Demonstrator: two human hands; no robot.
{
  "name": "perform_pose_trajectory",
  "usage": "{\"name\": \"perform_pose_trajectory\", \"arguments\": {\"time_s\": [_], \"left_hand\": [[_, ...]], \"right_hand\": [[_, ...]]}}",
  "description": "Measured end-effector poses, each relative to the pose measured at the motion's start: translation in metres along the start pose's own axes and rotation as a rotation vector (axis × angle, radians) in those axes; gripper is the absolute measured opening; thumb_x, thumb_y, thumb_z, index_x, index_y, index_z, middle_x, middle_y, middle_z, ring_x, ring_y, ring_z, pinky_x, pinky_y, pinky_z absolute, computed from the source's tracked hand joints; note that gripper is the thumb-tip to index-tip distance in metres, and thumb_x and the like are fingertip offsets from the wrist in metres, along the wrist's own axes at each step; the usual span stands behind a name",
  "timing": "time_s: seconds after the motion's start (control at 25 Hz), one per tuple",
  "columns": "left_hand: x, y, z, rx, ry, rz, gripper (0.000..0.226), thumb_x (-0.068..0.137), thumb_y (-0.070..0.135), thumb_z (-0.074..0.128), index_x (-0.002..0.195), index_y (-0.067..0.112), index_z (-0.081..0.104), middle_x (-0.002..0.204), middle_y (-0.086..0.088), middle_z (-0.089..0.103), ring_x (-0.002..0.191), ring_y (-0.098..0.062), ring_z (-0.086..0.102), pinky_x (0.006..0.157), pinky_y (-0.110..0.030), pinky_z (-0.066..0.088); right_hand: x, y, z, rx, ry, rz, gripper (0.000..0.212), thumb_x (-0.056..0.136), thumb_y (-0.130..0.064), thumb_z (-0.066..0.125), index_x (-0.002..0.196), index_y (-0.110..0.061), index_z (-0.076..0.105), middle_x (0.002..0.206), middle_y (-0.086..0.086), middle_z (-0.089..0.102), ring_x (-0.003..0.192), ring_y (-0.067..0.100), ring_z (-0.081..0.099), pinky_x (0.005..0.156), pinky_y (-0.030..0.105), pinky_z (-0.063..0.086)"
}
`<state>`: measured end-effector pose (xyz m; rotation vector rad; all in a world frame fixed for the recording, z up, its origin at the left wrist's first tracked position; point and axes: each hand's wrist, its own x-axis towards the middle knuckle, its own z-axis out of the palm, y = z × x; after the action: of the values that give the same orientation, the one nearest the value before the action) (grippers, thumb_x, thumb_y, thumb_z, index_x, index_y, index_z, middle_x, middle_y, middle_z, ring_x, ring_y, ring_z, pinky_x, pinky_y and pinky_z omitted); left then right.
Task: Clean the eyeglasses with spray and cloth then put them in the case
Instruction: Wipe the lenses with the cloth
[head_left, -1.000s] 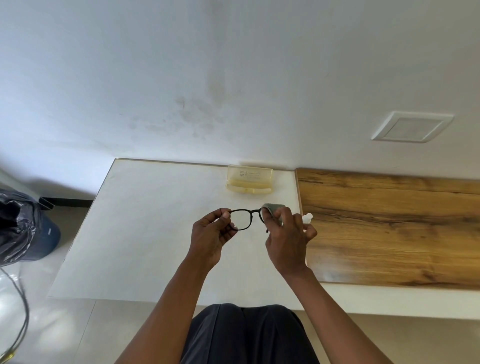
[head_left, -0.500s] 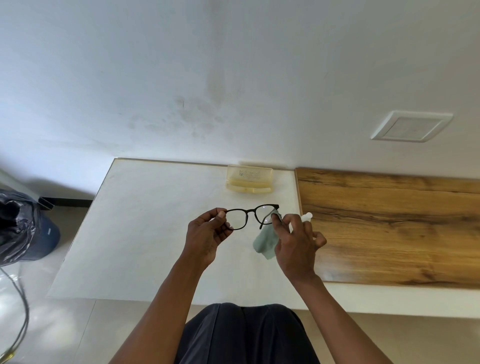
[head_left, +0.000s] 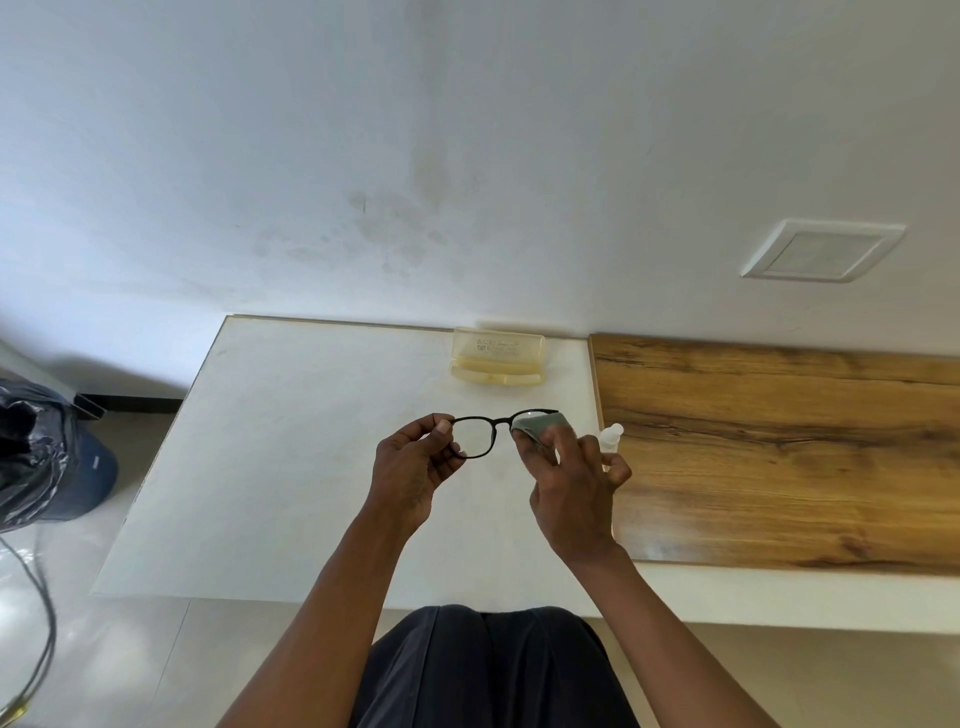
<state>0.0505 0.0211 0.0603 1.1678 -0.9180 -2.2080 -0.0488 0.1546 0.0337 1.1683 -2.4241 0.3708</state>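
Observation:
I hold black-framed eyeglasses (head_left: 485, 422) in the air above the white table (head_left: 291, 457). My left hand (head_left: 415, 470) pinches the frame's left end. My right hand (head_left: 574, 483) pinches a grey-green cloth (head_left: 535, 423) around the right lens, which the cloth mostly hides. A pale yellow glasses case (head_left: 497, 356) stands open against the wall at the back of the table. A small clear spray bottle (head_left: 609, 437) stands just right of my right hand, partly hidden behind it.
A wooden board (head_left: 789, 452) covers the surface to the right of the white table. A blue bin with a black bag (head_left: 47, 462) stands on the floor at the left. A white wall plate (head_left: 821, 250) is on the wall at the right.
Half a second ago the cloth hung loose below the right lens; now my right hand has brought it back up around that lens. My left hand keeps its hold.

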Motion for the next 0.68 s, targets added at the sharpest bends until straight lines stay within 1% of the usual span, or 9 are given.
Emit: {"name": "perform_pose_trajectory", "arguments": {"time_s": [0.12,0.24,0.36,0.48,0.56,0.68], "left_hand": [[0.0,0.001,-0.002,-0.015,0.008,-0.006,0.008,0.088,0.003,0.057,0.089,0.003,0.064,0.068,-0.008,0.054,0.062,-0.019,0.055,0.06,-0.025,0.057],[0.001,0.002,-0.003,-0.001,0.003,-0.008,0.008,0.088,0.003,0.057,0.089,0.004,0.064,0.065,-0.006,0.055,0.06,-0.019,0.055,0.06,-0.024,0.057],[0.0,0.002,-0.002,0.032,-0.019,-0.012,0.008,0.088,0.003,0.057,0.089,0.005,0.065,0.06,-0.002,0.057,0.057,-0.016,0.057,0.06,-0.024,0.056],[-0.002,0.0,0.001,0.033,-0.034,-0.016,0.008,0.088,0.003,0.057,0.089,0.004,0.064,0.061,-0.002,0.056,0.057,-0.016,0.057,0.059,-0.024,0.056],[-0.002,-0.001,0.003,0.02,-0.034,-0.014,0.008,0.088,0.003,0.057,0.089,0.004,0.064,0.062,-0.003,0.055,0.059,-0.017,0.055,0.06,-0.024,0.056],[-0.003,-0.002,0.004,0.013,-0.034,-0.013,0.008,0.088,0.003,0.057,0.089,0.004,0.064,0.066,-0.007,0.054,0.062,-0.019,0.055,0.061,-0.024,0.057]], "right_hand": [[-0.009,0.006,0.001,-0.032,0.013,-0.028,0.065,0.048,0.005,0.071,0.104,-0.029,0.066,0.099,-0.005,0.041,0.086,0.018,0.04,0.072,0.036,0.021],[-0.012,0.014,0.003,-0.033,0.03,0.013,0.059,0.053,0.001,0.066,0.105,-0.028,0.066,0.097,-0.007,0.04,0.083,0.017,0.04,0.071,0.036,0.02],[-0.005,0.019,0.003,-0.034,0.014,0.08,0.061,0.05,-0.005,0.075,0.107,-0.027,0.066,0.096,-0.007,0.038,0.084,0.018,0.038,0.071,0.035,0.019],[0.009,0.016,0.002,-0.019,0.025,0.128,0.064,0.048,-0.003,0.078,0.106,-0.025,0.066,0.095,-0.006,0.038,0.084,0.018,0.037,0.071,0.038,0.026],[0.015,0.01,0.002,-0.015,0.04,0.107,0.064,0.048,0.002,0.075,0.106,-0.025,0.066,0.096,-0.006,0.041,0.084,0.018,0.039,0.072,0.037,0.023],[0.015,0.002,0.004,-0.026,0.05,0.02,0.063,0.052,0.003,0.073,0.107,-0.025,0.065,0.097,-0.003,0.052,0.083,0.019,0.044,0.071,0.035,0.02]]}}
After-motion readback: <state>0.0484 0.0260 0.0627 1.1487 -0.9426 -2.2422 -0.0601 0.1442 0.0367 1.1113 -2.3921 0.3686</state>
